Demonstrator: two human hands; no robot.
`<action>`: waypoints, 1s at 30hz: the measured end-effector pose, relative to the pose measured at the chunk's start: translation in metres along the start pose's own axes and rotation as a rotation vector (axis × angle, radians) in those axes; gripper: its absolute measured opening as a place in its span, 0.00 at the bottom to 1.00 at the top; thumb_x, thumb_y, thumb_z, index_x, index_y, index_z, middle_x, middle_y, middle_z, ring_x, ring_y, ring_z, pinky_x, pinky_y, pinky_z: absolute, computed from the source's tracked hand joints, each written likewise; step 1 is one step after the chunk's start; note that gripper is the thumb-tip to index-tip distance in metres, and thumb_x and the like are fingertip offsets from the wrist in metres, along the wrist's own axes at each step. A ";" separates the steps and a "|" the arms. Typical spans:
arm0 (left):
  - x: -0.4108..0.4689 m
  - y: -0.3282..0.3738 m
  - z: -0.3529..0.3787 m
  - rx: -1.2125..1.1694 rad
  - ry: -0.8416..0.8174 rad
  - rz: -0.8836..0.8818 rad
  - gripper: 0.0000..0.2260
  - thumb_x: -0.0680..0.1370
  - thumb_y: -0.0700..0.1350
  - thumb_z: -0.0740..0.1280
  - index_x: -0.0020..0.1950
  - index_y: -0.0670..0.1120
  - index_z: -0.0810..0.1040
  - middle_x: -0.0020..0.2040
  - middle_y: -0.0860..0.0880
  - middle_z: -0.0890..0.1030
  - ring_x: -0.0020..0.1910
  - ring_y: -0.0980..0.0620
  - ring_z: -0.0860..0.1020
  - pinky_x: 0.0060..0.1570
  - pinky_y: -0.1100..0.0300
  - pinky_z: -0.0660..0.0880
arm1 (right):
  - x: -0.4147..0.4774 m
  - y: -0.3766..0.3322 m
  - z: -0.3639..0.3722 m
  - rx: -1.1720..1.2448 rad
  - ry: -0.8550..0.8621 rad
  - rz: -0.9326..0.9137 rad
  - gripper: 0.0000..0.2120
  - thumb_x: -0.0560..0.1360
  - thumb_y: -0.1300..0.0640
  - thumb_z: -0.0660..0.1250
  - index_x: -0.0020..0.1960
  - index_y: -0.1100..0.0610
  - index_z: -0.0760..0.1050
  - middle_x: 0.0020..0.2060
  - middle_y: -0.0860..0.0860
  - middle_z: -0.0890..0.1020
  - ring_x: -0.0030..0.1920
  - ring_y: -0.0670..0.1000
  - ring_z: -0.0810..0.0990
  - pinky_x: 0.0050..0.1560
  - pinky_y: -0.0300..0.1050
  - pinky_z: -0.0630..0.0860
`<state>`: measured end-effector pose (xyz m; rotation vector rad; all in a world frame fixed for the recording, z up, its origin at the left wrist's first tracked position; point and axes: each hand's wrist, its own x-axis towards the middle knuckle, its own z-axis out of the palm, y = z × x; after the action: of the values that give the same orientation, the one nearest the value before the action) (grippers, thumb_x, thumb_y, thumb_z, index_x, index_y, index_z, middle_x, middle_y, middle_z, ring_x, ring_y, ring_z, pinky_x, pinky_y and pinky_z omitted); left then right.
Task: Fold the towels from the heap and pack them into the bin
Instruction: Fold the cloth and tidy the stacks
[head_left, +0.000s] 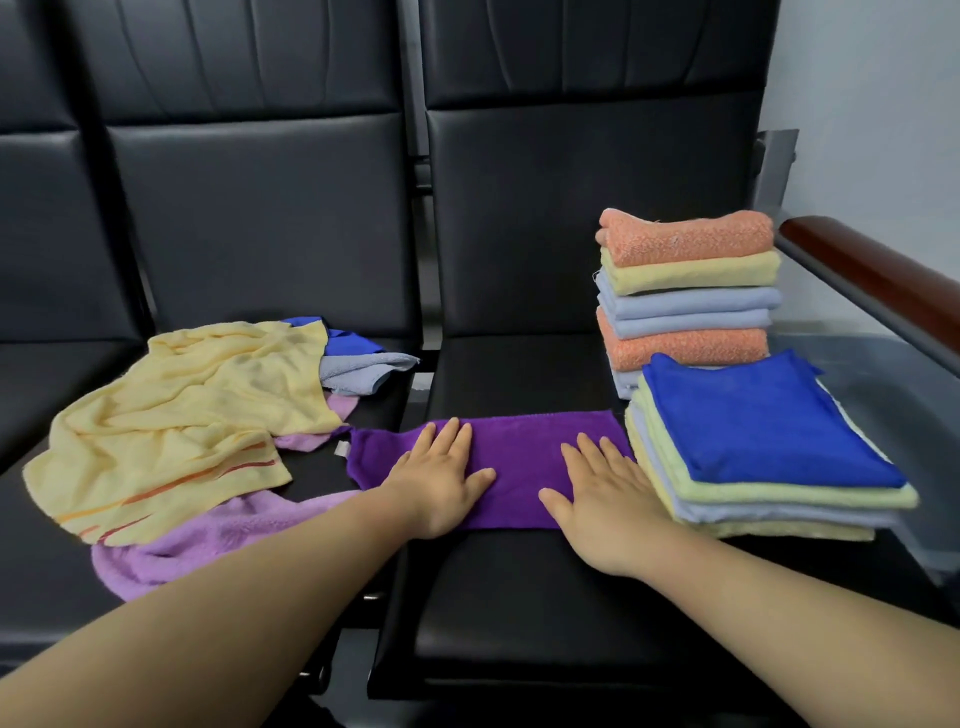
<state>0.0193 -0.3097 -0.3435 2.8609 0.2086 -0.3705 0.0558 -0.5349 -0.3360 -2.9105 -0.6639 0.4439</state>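
Note:
A dark purple towel, folded into a long strip, lies across the black seat in front of me. My left hand presses flat on its left part with straight fingers. My right hand lies flat on its right part. To the left sits the heap: a crumpled yellow towel over a lilac towel, with a grey towel and a blue towel behind. No bin is in view.
Two stacks of folded towels stand on the right: a tall stack topped by an orange towel, and a nearer low stack topped by a blue one. A brown armrest borders the right side. Black seat backs rise behind.

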 end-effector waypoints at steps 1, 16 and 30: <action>0.001 0.000 0.001 -0.003 0.007 -0.003 0.35 0.83 0.66 0.49 0.84 0.49 0.43 0.84 0.50 0.42 0.82 0.46 0.40 0.80 0.44 0.50 | -0.001 0.001 0.001 0.014 0.005 -0.002 0.34 0.85 0.36 0.47 0.85 0.51 0.44 0.85 0.50 0.43 0.84 0.54 0.40 0.82 0.53 0.44; 0.041 0.040 -0.026 0.231 0.085 0.033 0.26 0.83 0.56 0.50 0.81 0.54 0.60 0.79 0.49 0.62 0.75 0.42 0.61 0.71 0.39 0.61 | -0.032 -0.004 -0.027 0.117 0.136 -0.056 0.07 0.80 0.50 0.60 0.50 0.51 0.75 0.47 0.47 0.79 0.48 0.50 0.77 0.48 0.47 0.75; 0.006 0.048 -0.004 0.138 0.265 0.038 0.29 0.79 0.62 0.63 0.78 0.55 0.62 0.77 0.47 0.63 0.74 0.40 0.63 0.72 0.43 0.64 | -0.045 0.004 -0.022 0.324 0.075 -0.226 0.04 0.76 0.52 0.69 0.47 0.45 0.82 0.41 0.40 0.82 0.45 0.41 0.79 0.51 0.41 0.78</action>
<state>0.0344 -0.3540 -0.3301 3.0393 0.1826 0.0034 0.0258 -0.5597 -0.3041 -2.5011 -0.8133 0.3736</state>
